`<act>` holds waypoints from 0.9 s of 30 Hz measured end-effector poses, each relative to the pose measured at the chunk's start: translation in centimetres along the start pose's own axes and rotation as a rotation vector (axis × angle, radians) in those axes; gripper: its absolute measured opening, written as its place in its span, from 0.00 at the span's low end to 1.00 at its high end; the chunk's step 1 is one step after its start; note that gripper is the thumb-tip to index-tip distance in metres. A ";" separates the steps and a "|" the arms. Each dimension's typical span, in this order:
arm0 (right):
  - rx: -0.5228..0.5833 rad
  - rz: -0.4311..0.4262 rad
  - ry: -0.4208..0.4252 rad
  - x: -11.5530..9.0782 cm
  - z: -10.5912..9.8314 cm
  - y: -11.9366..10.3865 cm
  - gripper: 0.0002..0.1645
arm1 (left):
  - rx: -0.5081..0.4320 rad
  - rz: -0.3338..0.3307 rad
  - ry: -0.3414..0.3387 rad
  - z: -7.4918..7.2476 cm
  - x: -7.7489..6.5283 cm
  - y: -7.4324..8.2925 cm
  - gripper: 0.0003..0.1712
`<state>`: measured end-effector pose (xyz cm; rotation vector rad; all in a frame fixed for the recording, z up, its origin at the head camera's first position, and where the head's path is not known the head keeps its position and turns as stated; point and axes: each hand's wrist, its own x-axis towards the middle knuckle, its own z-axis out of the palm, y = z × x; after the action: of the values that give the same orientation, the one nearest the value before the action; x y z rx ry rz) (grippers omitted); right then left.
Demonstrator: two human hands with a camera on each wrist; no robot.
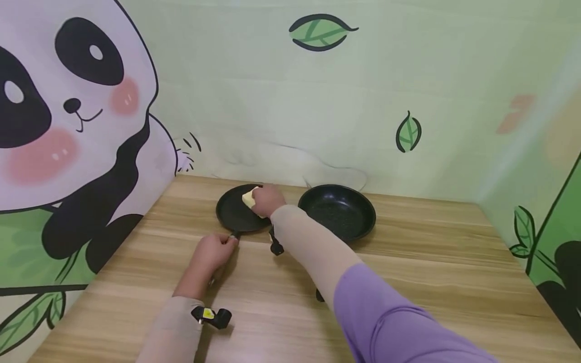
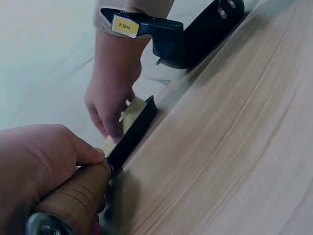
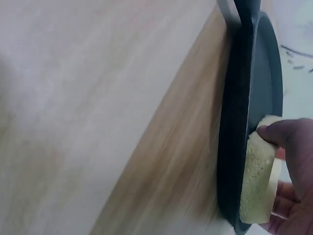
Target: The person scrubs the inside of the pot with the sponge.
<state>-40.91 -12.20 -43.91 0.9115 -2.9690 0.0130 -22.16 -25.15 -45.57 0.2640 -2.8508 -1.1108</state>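
A flat, shallow black pan [image 1: 233,214] lies at the back left of the table. My left hand [image 1: 213,254] grips its wooden handle [image 2: 78,196], the thumb lying along the top near the pan's end. In my right hand [image 1: 269,200] is a pale yellow sponge [image 3: 258,178], pinched between thumb and fingers and held against the inside of the pan near its right rim. The right wrist view shows the sponge's porous side, bent under the thumb. Just right of that hand stands a deeper black frying pan [image 1: 340,209], its handle mostly hidden behind the right forearm.
The wood-grain table [image 1: 431,262] ends at a wall covering [image 1: 254,101] printed with a panda and leaves, close behind both pans. Black wrist cameras [image 1: 212,316] are strapped to both forearms.
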 end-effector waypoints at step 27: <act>0.268 0.197 0.112 -10.6 -11.2 13.8 0.38 | 0.156 -0.020 -0.016 0.1 -0.4 1.9 0.20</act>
<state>-39.51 5.41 -33.04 0.6081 -2.9831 0.4616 -22.03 -23.65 -44.35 0.2951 -2.9590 -0.8991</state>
